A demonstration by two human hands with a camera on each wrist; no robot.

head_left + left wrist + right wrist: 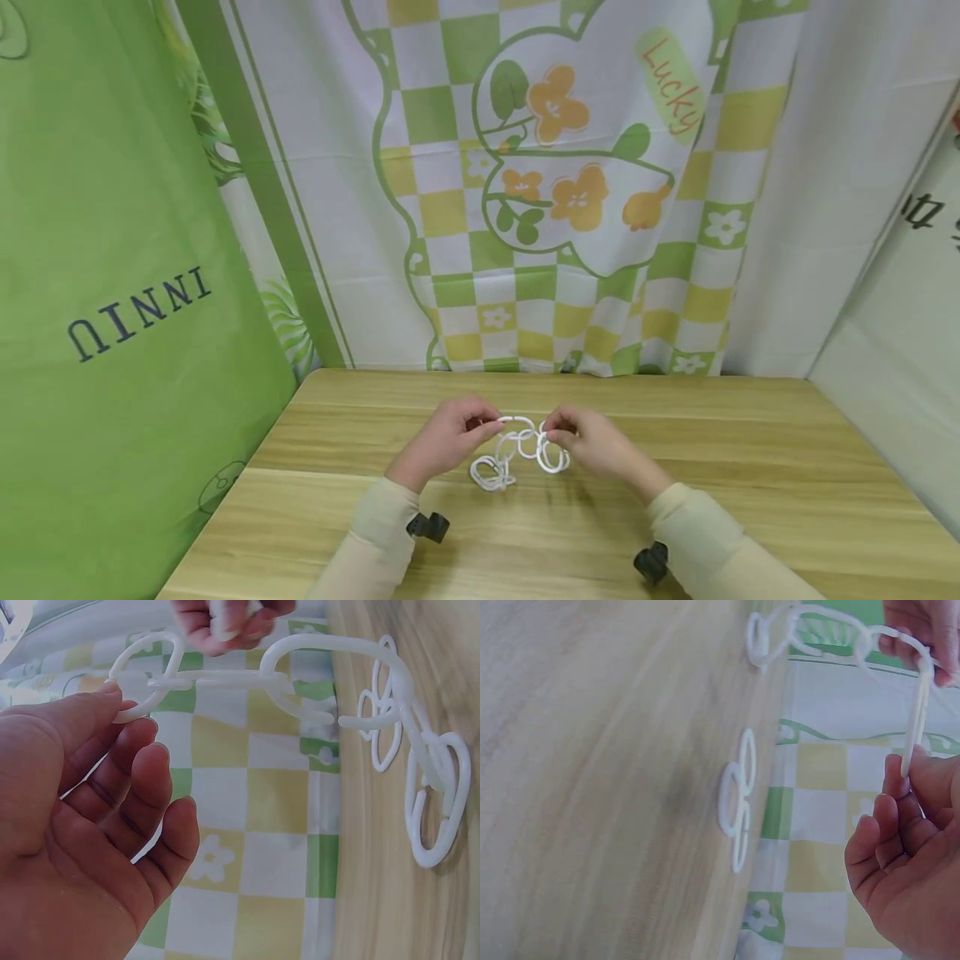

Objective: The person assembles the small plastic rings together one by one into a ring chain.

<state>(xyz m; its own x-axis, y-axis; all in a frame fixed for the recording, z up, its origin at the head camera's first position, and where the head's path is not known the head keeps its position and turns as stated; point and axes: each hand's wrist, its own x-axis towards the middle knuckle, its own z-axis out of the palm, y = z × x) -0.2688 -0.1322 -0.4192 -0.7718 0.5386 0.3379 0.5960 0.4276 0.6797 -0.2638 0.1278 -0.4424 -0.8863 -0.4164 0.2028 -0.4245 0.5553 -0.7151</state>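
Curtain: printed, hanging behind the back edge; green cloth stands along the left edge.
Table: pale wood grain, stretching both ways from the middle, with a little more room rightward.
Left hand: thumb and fingertips pinch the chain.
Right hand: thumb and fingers pinch one link.
Chain: white, over the table between the hands; long axis left to right, roughly along the back edge; links bunch at both sides, table contact unclear.
Link: edge-on in the right wrist view, pointing toward the left hand.
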